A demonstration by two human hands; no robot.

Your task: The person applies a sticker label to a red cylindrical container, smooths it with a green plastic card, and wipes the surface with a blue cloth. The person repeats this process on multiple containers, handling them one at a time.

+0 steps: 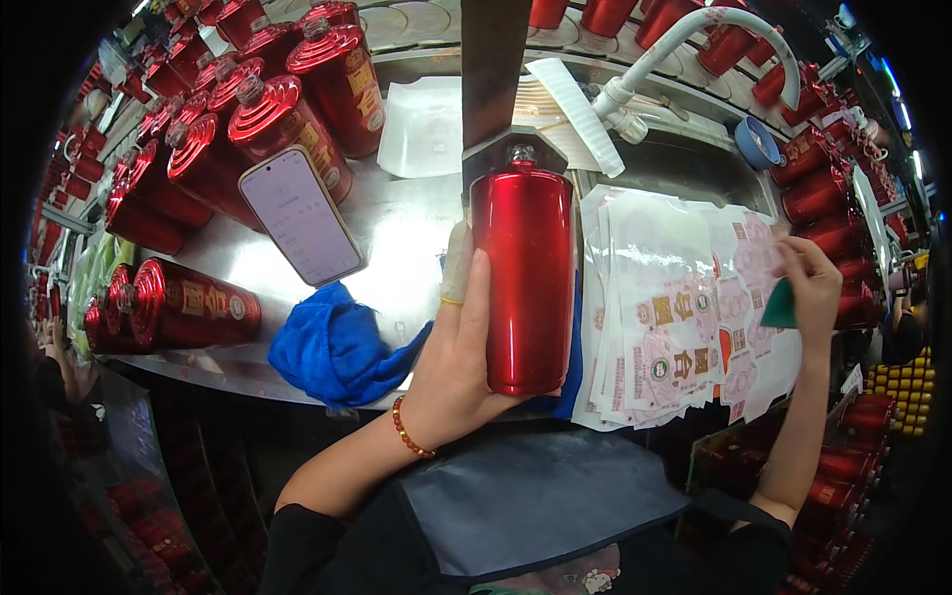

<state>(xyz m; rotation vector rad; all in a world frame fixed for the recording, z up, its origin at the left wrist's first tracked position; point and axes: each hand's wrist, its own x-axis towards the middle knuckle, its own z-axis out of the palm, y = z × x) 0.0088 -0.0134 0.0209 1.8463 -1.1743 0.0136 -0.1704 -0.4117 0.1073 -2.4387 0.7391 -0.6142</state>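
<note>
My left hand (458,342) is closed around a glossy red bottle (523,288), which has a short narrow neck and no decoration on the side I see. A pale finger cot covers one fingertip. At the right, my right hand (815,283) has its fingers bent over the edge of a stack of printed decal sheets (620,297), thumb and forefinger at the top sheet. A flat green scraper (780,304) is tucked in that hand. Whether the fingertips pinch the sheet, I cannot tell.
A phone (300,213) rests against several decorated red bottles (342,84) on the left. A blue cloth (342,342) lies on the metal table's front edge. Behind are a metal post (491,69), a white tap (620,94) and a blue bowl (757,144).
</note>
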